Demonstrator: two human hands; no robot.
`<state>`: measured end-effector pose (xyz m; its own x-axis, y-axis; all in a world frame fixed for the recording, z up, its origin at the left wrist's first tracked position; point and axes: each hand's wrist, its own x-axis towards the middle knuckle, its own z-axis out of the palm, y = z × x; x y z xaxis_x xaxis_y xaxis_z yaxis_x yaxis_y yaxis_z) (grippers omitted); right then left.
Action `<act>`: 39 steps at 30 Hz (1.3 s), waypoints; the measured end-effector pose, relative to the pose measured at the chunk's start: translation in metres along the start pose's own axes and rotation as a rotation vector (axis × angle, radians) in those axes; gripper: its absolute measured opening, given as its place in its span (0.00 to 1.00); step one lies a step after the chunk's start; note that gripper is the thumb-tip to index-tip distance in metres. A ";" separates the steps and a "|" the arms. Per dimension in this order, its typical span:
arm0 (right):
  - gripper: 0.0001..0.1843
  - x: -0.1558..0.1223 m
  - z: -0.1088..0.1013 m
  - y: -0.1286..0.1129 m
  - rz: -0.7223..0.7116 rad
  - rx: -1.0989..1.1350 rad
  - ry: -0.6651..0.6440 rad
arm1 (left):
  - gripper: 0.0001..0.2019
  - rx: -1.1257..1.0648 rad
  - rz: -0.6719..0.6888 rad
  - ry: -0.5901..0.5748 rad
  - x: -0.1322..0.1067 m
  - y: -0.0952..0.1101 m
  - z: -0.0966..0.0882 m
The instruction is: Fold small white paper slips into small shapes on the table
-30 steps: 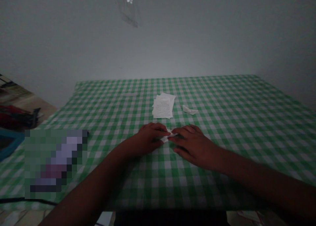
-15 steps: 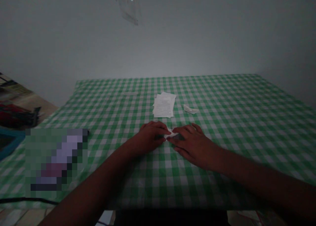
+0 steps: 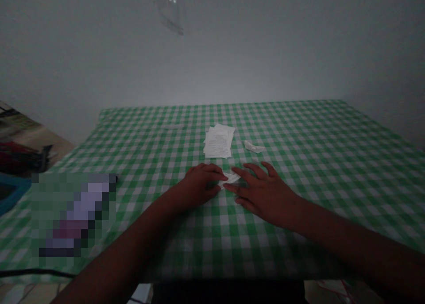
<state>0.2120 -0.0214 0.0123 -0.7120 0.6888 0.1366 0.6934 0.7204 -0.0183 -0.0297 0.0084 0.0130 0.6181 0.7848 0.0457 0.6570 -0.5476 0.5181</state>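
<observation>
Green-and-white gingham tablecloth [image 3: 299, 131], spread over a table. Two bare forearms [image 3: 348, 237] reach forward across it, angled inward, both hands low on the cloth. Beyond them, a stack of printed sheets [image 3: 217, 141], with a loose paper scrap [image 3: 254, 147] to its right. Between the hands, a folded paper slip [image 3: 229, 178]. Left hand [image 3: 199, 186]: curled, gripping the slip's left end. Right hand [image 3: 265, 195]: open, fingers spread, a fingertip at the slip's right end; the light is too dim to confirm contact.
</observation>
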 end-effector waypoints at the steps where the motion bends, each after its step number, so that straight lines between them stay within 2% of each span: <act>1: 0.22 -0.001 0.000 0.001 0.007 -0.003 -0.005 | 0.16 -0.002 0.000 0.003 0.000 0.000 0.000; 9: 0.20 -0.005 -0.008 0.008 0.126 -0.119 -0.073 | 0.15 -0.026 0.009 -0.015 0.001 -0.001 -0.001; 15: 0.18 -0.007 -0.010 0.018 0.190 -0.196 -0.043 | 0.15 -0.025 0.030 -0.032 0.001 -0.006 -0.001; 20: 0.13 0.002 -0.021 0.019 0.222 -0.120 -0.026 | 0.15 0.061 0.038 -0.022 -0.001 -0.001 0.001; 24: 0.09 0.010 -0.017 0.017 0.245 0.066 0.010 | 0.14 0.111 0.068 0.018 -0.002 0.012 0.013; 28: 0.07 0.012 -0.002 0.010 0.220 0.192 0.013 | 0.15 0.119 0.081 0.069 -0.002 0.018 0.029; 31: 0.08 0.012 0.003 0.008 0.192 0.231 0.026 | 0.17 0.090 0.075 0.095 -0.002 0.018 0.033; 35: 0.11 0.011 -0.001 0.013 0.119 0.220 0.009 | 0.20 0.070 0.090 0.132 -0.003 0.019 0.030; 39: 0.16 0.006 -0.009 0.016 0.015 0.148 -0.038 | 0.17 0.051 0.099 0.133 -0.003 0.022 0.026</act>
<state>0.2196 -0.0067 0.0221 -0.7072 0.7002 0.0982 0.6821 0.7122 -0.1660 -0.0056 -0.0132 0.0016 0.6201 0.7562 0.2088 0.6190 -0.6352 0.4620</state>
